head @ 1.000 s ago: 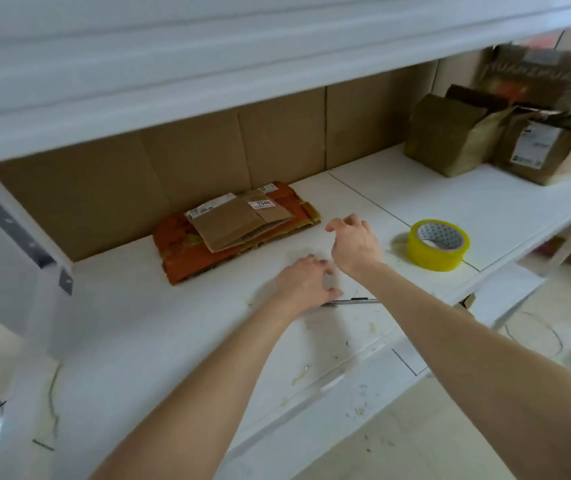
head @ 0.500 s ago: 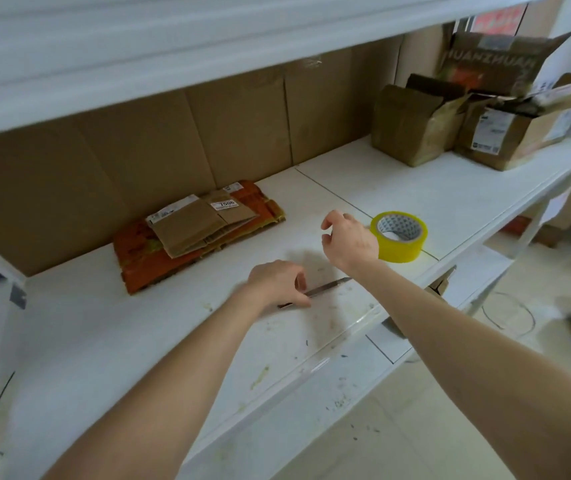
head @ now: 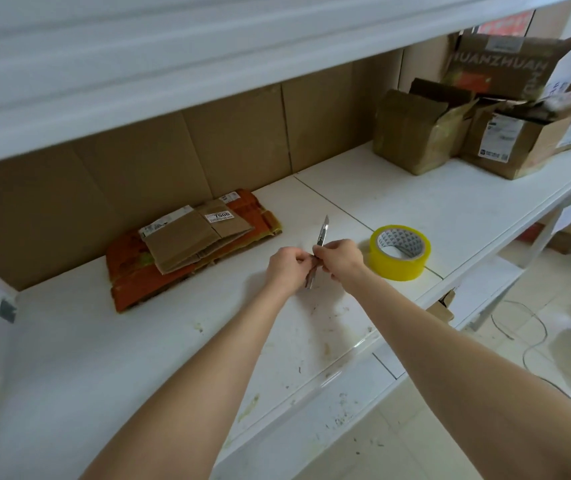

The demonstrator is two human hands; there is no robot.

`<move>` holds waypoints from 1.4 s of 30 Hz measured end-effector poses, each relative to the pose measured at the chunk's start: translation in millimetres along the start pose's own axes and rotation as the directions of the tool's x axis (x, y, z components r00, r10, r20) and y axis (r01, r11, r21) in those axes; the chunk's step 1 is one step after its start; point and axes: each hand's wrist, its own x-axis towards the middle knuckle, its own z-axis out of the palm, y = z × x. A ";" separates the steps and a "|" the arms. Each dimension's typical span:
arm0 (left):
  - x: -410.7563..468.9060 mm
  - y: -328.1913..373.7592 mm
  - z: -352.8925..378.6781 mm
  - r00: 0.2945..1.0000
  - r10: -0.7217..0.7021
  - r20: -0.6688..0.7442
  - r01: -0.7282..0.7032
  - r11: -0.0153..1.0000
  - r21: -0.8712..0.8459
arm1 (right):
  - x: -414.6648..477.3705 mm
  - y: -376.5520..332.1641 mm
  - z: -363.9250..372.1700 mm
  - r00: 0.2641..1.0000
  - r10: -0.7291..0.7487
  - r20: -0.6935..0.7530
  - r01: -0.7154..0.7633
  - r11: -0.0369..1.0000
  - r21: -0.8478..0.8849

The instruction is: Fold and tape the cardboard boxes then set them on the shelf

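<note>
A thin metal utility knife stands nearly upright above the white shelf, its blade end pointing up. My left hand grips its lower handle. My right hand pinches the knife just above that. A stack of flattened cardboard boxes, brown ones on an orange one, lies on the shelf to the left of my hands. A roll of yellow tape lies flat just right of my right hand.
Several opened cardboard boxes crowd the shelf's far right end. Cardboard sheets line the back wall. A higher shelf board overhangs close above. Loose wire lies on the tiled floor at the right.
My left hand lifted the knife off the shelf and turned it upright. My right hand came in from beside the tape and took hold of it too.
</note>
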 end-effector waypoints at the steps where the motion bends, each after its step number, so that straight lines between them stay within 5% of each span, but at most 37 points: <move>1: 1.5 0.2 -2.4 1.000 0.014 -0.015 -0.014 1.000 0.008 | 5.9 -3.4 0.0 0.999 -0.026 -0.026 0.024 0.997 -0.078; 5: 10.6 -12.7 -34.2 0.979 0.100 -0.178 -0.047 0.958 0.281 | 25.6 -15.0 0.7 0.995 -0.079 -0.063 0.048 0.919 -0.392; 9: 18.6 -43.7 -82.9 0.894 0.004 -0.447 0.187 0.905 0.383 | 31.4 -19.1 11.8 0.992 -0.120 -0.038 0.085 0.861 -0.501; 13: 28.5 -76.2 -120.2 0.781 -0.206 -0.590 0.419 0.873 0.250 | 25.7 -30.4 44.2 0.945 -0.301 0.130 0.327 0.826 -0.459; 16: 39.9 -94.0 -138.7 0.712 -0.402 -0.576 0.508 0.861 0.027 | 20.9 -40.0 71.6 0.857 -0.398 0.327 0.515 0.689 -0.511; 21: 47.5 -105.4 -148.4 0.681 -0.525 -0.510 0.394 0.850 -0.350 | 28.8 -34.8 94.3 0.823 -0.261 0.505 0.558 0.543 -0.628; 24: 47.3 -99.5 -145.0 0.718 -0.593 -0.365 0.251 0.709 -0.659 | 29.1 -31.4 96.7 0.829 -0.213 0.517 0.542 0.530 -0.652; 26: 43.3 -91.9 -142.5 0.735 -0.606 -0.303 0.197 0.619 -0.760 | 28.2 -33.6 94.5 0.846 -0.220 0.486 0.509 0.607 -0.610; 28: 38.8 -87.3 -143.3 0.739 -0.589 -0.327 0.154 0.620 -0.769 | 27.6 -37.9 87.0 0.928 -0.247 0.278 0.358 0.798 -0.485; 31: 25.4 -81.7 -155.5 0.754 -0.570 -0.325 0.101 0.590 -0.801 | 23.9 -42.6 64.1 0.985 -0.173 -0.016 0.171 0.982 -0.084; 37: -13.7 -62.3 -170.4 0.895 -0.431 -0.115 0.132 0.503 -0.854 | -1.6 -45.3 20.9 0.922 -0.173 0.346 -0.013 0.881 0.473; 42: -44.1 -45.8 -163.8 0.959 -0.275 -0.074 0.121 0.631 -0.766 | -28.3 -51.5 4.7 0.949 -0.270 0.160 0.178 0.882 0.436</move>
